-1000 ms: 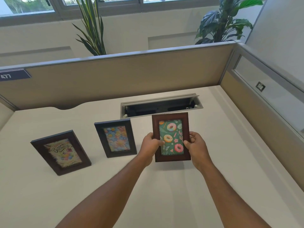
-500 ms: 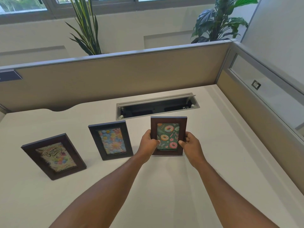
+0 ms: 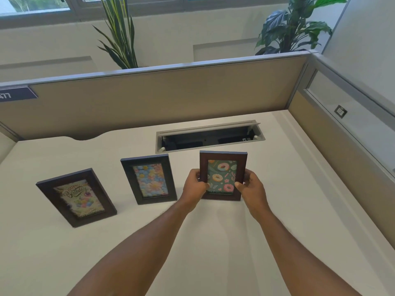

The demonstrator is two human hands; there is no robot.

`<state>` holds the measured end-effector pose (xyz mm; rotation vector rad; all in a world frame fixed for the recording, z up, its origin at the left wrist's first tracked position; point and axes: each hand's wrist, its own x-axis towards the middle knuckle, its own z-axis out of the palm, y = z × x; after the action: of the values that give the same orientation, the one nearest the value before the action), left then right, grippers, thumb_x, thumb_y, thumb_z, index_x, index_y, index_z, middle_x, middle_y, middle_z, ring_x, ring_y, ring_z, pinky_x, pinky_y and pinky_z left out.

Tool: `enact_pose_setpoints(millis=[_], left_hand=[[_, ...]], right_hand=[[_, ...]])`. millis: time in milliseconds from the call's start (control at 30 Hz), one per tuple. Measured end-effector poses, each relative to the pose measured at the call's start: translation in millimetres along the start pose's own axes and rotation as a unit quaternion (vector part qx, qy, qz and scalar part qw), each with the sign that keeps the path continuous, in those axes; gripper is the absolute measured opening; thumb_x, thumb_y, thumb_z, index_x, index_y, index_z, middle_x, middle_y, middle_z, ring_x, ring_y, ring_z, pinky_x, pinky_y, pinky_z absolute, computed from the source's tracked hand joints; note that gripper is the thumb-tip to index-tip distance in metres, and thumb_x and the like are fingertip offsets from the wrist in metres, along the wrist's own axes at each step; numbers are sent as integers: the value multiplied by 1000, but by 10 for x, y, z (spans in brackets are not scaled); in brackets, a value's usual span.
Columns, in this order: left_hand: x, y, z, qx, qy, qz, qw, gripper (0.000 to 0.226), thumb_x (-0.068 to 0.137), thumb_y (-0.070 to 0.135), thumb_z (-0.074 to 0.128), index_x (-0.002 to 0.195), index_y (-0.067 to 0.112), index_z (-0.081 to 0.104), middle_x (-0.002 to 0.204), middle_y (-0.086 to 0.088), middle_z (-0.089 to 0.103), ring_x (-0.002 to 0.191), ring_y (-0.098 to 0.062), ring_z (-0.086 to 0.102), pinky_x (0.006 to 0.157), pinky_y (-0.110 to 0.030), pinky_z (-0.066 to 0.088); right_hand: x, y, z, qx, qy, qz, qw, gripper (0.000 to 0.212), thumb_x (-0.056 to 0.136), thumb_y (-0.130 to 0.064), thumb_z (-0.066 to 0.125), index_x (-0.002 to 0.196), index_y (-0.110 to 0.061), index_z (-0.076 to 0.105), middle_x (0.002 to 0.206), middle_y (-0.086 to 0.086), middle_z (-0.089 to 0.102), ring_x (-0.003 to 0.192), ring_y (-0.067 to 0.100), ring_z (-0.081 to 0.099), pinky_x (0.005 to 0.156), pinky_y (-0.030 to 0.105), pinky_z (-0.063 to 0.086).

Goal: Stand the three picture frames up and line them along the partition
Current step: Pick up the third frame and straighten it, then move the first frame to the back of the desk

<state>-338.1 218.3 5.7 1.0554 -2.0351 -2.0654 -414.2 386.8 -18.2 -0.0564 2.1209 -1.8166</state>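
Three picture frames stand in a row on the white desk (image 3: 213, 253). A dark frame with a birthday card (image 3: 77, 197) leans back at the left. A dark frame with a flower picture (image 3: 149, 179) stands in the middle. At the right is a brown frame with a donut picture (image 3: 222, 167), upright, its bottom edge at the desk. My left hand (image 3: 193, 188) grips its left side and my right hand (image 3: 251, 189) grips its right side. The beige partition (image 3: 171, 99) runs along the back of the desk, well behind the frames.
An open cable tray (image 3: 210, 138) is sunk into the desk just behind the donut frame. A side partition with a glass panel (image 3: 342, 133) bounds the desk on the right. Two potted plants (image 3: 119, 33) rise behind the back partition.
Both hands have moved the donut frame slightly away from me and lowered it toward the desk, turning it more upright. The other two frames have not moved.
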Motion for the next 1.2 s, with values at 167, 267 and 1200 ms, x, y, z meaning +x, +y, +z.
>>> enact_pose_setpoints(millis=[167,267,1200], left_hand=[[-334,-205,-208,58,142,45,987,48,87,-3,60,127,21,49,127,1,56,118,-17,54,96,-37,54],[-571,-380,-392,64,203,63,975,41,87,-2,60,120,22,53,116,0,61,110,-19,59,94,-36,55],[-832,-671,-3723,-50,323,55,943,63,90,7,66,146,18,37,134,-7,55,122,-22,55,88,-34,52]], right_hand=[[-293,-147,95,-23,234,-135,963,33,89,-8,66,119,-15,58,115,-1,61,107,18,59,94,34,52],[-516,-239,296,-41,232,-237,943,28,88,-6,66,114,-13,59,109,-3,58,102,17,59,85,28,51],[-1223,-749,3584,-92,-247,-57,963,40,99,-18,55,139,-17,53,131,-1,61,119,14,58,75,12,47]])
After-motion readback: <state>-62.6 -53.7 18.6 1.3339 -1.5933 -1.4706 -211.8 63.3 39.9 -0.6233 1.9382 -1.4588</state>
